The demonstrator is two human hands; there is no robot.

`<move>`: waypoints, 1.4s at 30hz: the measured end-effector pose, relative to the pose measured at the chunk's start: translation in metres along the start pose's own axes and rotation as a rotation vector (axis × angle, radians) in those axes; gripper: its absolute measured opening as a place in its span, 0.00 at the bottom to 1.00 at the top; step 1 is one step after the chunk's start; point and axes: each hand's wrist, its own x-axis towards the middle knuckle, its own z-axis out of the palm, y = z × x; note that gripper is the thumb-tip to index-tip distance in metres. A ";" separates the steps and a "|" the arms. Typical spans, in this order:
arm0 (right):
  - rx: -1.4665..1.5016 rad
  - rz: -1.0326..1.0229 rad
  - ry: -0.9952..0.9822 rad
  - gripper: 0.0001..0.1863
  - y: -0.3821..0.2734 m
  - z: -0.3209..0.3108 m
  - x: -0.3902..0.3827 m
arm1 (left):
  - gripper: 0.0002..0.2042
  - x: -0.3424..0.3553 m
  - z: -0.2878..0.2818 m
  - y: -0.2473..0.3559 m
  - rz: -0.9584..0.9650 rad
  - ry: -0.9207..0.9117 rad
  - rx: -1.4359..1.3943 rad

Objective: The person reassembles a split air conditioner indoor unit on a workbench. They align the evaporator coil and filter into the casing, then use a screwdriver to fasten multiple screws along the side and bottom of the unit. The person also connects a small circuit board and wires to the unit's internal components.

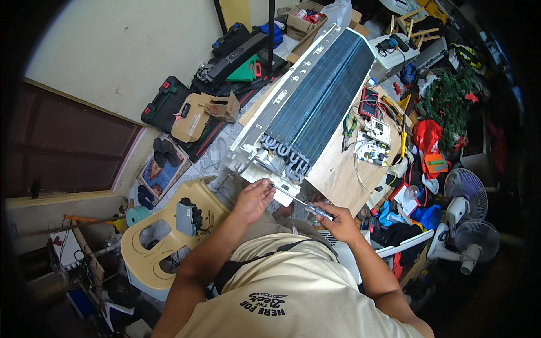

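Note:
An air conditioner indoor unit, its cover off and its dark blue finned coil exposed, lies tilted across a wooden board. Bent copper-type tubes show at its near end. My right hand is closed around the clear handle of a screwdriver. The shaft points left toward the white plastic end of the unit. My left hand is at that end, fingers pinched together by the screwdriver's tip. What sits between those fingers is too small to make out.
On the wooden board right of the unit lie pliers, a circuit board with wires and a red multimeter. A beige plastic chair holding a grey part stands left. Tool cases lie by the wall; fans stand right.

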 end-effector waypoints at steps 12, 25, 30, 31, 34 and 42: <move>0.429 0.202 -0.023 0.22 0.020 0.028 -0.002 | 0.08 0.002 -0.009 0.009 -0.055 -0.045 0.059; 0.052 -0.108 0.240 0.22 -0.017 0.051 0.016 | 0.06 0.034 0.005 0.033 0.053 0.153 0.147; -0.004 -0.106 0.219 0.23 -0.022 0.044 0.022 | 0.07 0.035 0.007 0.041 0.023 0.212 0.196; -0.031 -0.122 0.227 0.23 -0.023 0.042 0.023 | 0.07 0.034 0.006 0.042 0.018 0.229 0.205; -0.073 -0.219 0.252 0.23 -0.024 0.036 0.026 | 0.07 0.035 0.005 0.043 0.010 0.215 0.213; -0.282 -0.441 0.347 0.23 -0.037 0.026 0.031 | 0.08 0.033 0.007 0.046 -0.047 0.232 0.251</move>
